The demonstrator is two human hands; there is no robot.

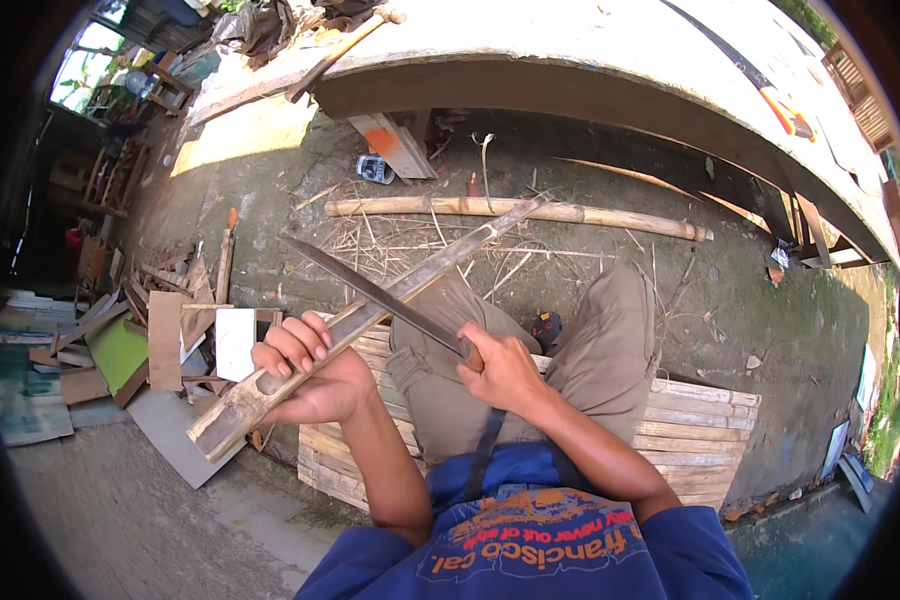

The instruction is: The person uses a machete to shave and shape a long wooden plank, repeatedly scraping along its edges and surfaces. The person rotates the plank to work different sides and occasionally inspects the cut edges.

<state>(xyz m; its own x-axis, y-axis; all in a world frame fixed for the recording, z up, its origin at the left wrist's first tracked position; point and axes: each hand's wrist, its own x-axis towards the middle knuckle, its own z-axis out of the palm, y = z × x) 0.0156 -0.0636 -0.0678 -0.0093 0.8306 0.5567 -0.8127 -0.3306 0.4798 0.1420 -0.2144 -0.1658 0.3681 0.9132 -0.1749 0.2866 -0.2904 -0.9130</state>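
Observation:
My left hand (315,372) is wrapped round a split length of bamboo (410,285), gripping it near its thick lower end. The bamboo slants up and to the right across my lap, its hollow inner side showing. My right hand (500,370) grips the handle of a long machete (355,283), most of the handle hidden in my fist. The dark blade points up and left and crosses over the bamboo in front of my left hand. Whether the edge touches the bamboo I cannot tell.
I sit on a bamboo-slat bench (695,430). A bamboo pole (610,215) lies among shavings on the ground. Wood scraps (175,345) are heaped at the left. On the white table (530,30) ahead lie a hammer (345,50) and a handsaw (735,60). A can (374,169) stands beneath.

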